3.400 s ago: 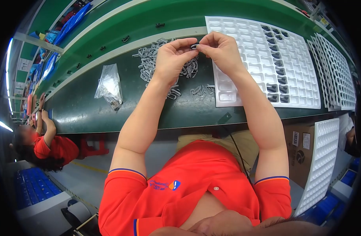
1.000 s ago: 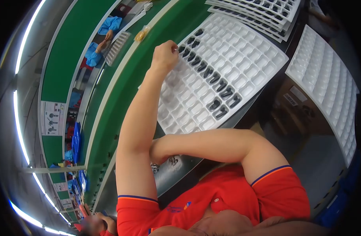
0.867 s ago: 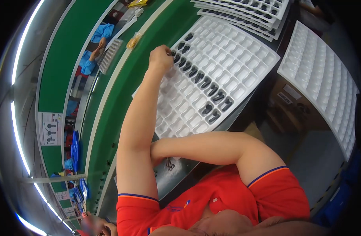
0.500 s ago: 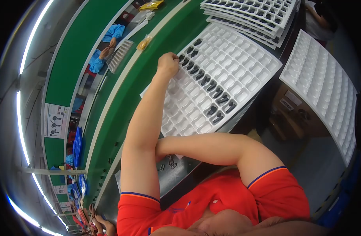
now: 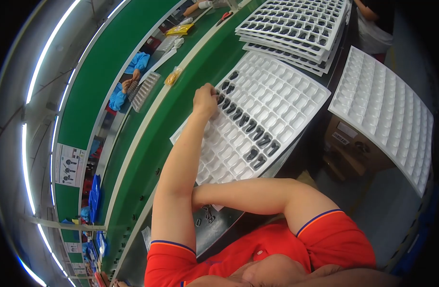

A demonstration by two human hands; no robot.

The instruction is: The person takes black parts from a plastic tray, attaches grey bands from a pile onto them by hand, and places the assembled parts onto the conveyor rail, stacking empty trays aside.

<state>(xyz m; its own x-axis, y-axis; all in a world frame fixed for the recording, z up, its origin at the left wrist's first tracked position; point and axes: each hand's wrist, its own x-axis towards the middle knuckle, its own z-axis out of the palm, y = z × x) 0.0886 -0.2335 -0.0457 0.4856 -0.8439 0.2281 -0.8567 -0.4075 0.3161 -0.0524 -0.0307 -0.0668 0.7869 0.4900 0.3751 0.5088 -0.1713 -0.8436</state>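
On the tabletop (image 5: 225,222), black pieces (image 5: 251,126) are seated mostly in 1 long row of the white tray (image 5: 289,110). At the row's far-left end, a piece seems to be set or adjusted by the left hand (image 5: 205,99); whether its grip is closed on one cannot be told. A release without nudging neighbours is called for. The right hand is hidden behind the left forearm (image 5: 174,165); small clips (image 5: 209,215) are barely made out.

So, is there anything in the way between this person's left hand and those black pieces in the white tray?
Nothing visible is: the left hand is at the upper-left end of the long row of black pieces in the white tray. The right forearm crosses lower down.
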